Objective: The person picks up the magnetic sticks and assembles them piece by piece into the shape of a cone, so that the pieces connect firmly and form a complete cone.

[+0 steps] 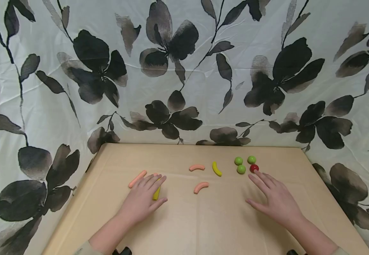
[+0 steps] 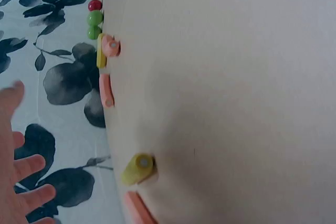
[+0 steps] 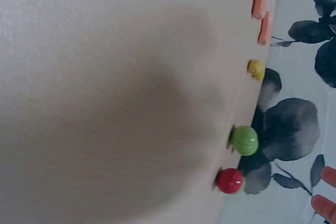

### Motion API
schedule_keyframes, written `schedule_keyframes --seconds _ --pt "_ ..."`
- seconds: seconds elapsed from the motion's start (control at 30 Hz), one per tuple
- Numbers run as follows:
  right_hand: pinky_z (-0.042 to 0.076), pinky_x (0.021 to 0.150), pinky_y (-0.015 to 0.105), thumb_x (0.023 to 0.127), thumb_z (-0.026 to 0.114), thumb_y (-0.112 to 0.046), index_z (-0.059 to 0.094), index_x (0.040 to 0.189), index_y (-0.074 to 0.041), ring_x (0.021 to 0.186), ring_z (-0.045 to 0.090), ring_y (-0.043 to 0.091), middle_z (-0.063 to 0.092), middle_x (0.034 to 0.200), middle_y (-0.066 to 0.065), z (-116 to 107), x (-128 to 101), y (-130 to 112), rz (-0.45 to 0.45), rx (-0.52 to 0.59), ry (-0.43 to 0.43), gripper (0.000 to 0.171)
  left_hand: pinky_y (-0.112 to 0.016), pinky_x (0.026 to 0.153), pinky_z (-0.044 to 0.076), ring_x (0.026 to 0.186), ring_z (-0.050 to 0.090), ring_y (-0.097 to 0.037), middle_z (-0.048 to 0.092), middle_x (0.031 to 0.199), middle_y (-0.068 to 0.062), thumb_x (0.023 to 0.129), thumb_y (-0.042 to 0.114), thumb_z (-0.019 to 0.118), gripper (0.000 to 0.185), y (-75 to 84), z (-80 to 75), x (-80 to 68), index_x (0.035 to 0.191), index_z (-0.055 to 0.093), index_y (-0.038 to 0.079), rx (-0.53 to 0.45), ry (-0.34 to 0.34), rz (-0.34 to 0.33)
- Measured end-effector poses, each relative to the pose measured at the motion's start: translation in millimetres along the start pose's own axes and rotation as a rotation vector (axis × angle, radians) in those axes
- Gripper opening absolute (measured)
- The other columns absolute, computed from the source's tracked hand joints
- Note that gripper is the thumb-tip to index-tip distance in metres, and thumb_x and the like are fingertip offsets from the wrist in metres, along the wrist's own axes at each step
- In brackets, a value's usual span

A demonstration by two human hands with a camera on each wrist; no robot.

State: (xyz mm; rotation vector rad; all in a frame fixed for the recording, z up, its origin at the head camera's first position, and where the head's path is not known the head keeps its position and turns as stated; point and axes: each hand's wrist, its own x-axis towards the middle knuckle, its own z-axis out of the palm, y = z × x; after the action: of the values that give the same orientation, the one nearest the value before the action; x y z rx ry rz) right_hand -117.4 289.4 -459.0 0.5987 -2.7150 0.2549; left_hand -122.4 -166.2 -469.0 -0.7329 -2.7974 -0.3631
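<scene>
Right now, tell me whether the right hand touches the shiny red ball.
Apart: the right wrist view shows white floral fabric between the right hand and the shiny red ball.

Counted on the bench (image 1: 219,219): ten in all, of four kinds.
Counted by kind: four pink sticks (image 1: 197,167), including one mostly hidden behind the left hand (image 1: 140,198); two yellow pieces (image 1: 217,169), one of them partly covered by the same hand; three green balls (image 1: 241,169); one red ball (image 1: 254,168). Counted by shape: six long, four round. Counted besides: two hands, with the right hand (image 1: 275,198) as the second; one flowered cloth (image 1: 216,92).
</scene>
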Motion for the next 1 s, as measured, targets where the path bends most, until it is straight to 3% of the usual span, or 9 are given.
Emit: schedule_keyframes --seconds 0.33,0.53,0.7,0.9,1.0 --pt "0.042 0.092 0.059 0.083 0.079 -0.037 0.064 0.131 -0.009 0.111 0.056 0.039 0.066 0.124 0.017 24.4 20.7 9.1 0.189 0.111 -0.021 0.058 -0.044 0.104 0.042 0.128 0.053 -0.019 0.059 0.137 0.006 0.092 0.042 0.069 0.056 15.4 18.7 27.1 0.144 0.053 0.028 -0.301 -0.076 -0.226" --pt "0.042 0.09 0.059 0.088 0.075 -0.033 0.064 0.13 -0.006 0.107 0.057 0.041 0.065 0.126 0.018 42.7 40.3 19.9 0.239 0.112 -0.052 0.051 -0.042 0.085 0.051 0.112 0.061 -0.022 0.065 0.126 0.001 0.095 0.029 0.068 0.048 28.7 32.0 54.7 0.141 0.057 0.023 -0.504 -0.168 -0.28" --pt "0.045 0.086 0.058 0.089 0.075 -0.03 0.065 0.127 -0.004 0.103 0.058 0.041 0.066 0.124 0.018 57.3 55.9 28.3 0.249 0.105 -0.091 0.047 -0.035 0.077 0.052 0.1 0.065 -0.017 0.067 0.12 0.0 0.094 0.027 0.069 0.043 41.1 47.7 78.8 0.136 0.062 0.019 -0.554 -0.224 -0.29" --pt "0.046 0.074 0.052 0.087 0.078 -0.027 0.067 0.123 -0.005 0.088 0.056 0.034 0.071 0.109 0.012 69.2 69.3 37.0 0.28 0.084 -0.162 0.044 -0.036 0.082 0.051 0.101 0.065 -0.017 0.068 0.119 -0.002 0.094 0.026 0.069 0.04 55.3 65.6 101.6 0.133 0.065 0.018 -0.544 -0.296 -0.306" --pt "0.046 0.073 0.052 0.085 0.079 -0.024 0.068 0.119 -0.006 0.086 0.056 0.033 0.07 0.102 0.01 72.2 73.8 39.9 0.276 0.081 -0.184 0.041 -0.032 0.076 0.048 0.088 0.063 -0.015 0.07 0.115 0.003 0.093 0.024 0.069 0.039 60.5 73.6 109.7 0.132 0.066 0.019 -0.547 -0.317 -0.315"
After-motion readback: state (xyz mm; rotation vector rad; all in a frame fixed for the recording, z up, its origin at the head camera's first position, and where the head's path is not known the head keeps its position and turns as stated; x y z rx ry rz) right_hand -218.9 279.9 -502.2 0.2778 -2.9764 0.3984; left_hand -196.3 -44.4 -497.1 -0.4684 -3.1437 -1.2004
